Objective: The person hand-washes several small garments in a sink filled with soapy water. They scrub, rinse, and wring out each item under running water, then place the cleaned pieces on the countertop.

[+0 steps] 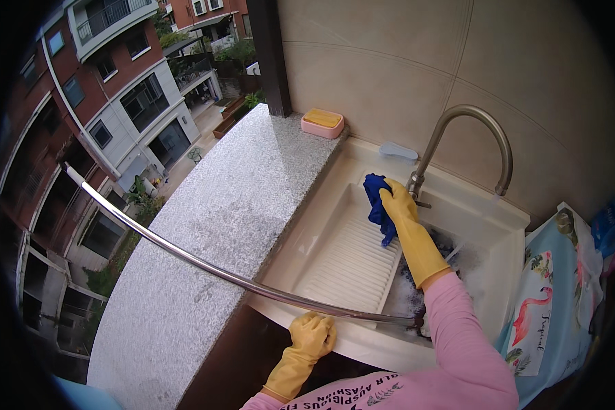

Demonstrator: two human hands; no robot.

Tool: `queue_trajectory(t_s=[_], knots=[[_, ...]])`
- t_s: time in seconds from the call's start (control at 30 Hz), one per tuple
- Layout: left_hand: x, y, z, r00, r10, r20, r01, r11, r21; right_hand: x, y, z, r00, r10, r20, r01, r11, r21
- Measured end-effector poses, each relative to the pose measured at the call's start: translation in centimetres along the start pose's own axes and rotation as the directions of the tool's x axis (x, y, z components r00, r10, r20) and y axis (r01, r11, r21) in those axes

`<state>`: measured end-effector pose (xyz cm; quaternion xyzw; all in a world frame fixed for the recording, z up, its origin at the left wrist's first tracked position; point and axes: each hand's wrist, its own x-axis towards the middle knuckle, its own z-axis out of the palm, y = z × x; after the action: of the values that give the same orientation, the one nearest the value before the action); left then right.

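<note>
My right hand [401,201], in a yellow rubber glove, grips a bunched dark blue cloth [376,202]. The cloth hangs over the upper end of the ribbed washboard [353,266] in a cream laundry sink [510,225]. My left hand [312,335], gloved alike, is curled at the sink's front rim, below a long metal pole [225,277]; its palm is hidden, so I cannot tell whether it holds anything. Water runs from the curved metal faucet [502,148] into sudsy water [471,256] right of the washboard. Dark material lies in that water, partly hidden by my right arm.
A pink soap box with a yellow bar [323,123] stands on the granite ledge [236,205]. A pale blue brush [398,152] lies on the sink's back rim. A flamingo-printed bag [538,307] stands at the right. Beyond the ledge is a drop to buildings outside.
</note>
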<state>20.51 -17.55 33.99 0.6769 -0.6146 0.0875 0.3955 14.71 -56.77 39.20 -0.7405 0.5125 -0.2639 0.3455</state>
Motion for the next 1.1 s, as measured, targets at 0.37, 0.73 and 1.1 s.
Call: queue_trajectory(t_s=[0.37,0.73,1.1], knots=[[-0.5,-0.3,0.3,1.0,0.003,-0.019,-0.004,1.0,-0.028,-7.5,-2.7,14.5,0.732,-0.543,0.411,0.638,0.758,-0.133],[-0.2,0.0,0.7,1.0,-0.011,-0.019,0.011,1.0,0.016,-17.4,8.7,2.1,0.532,-0.09,0.842,0.105,0.994,0.039],[0.0,0.8,1.3,0.995,0.088,-0.038,-0.089,0.996,-0.019,-14.7,25.9,-22.7,0.968,0.173,-0.183,-0.231,0.898,-0.375]])
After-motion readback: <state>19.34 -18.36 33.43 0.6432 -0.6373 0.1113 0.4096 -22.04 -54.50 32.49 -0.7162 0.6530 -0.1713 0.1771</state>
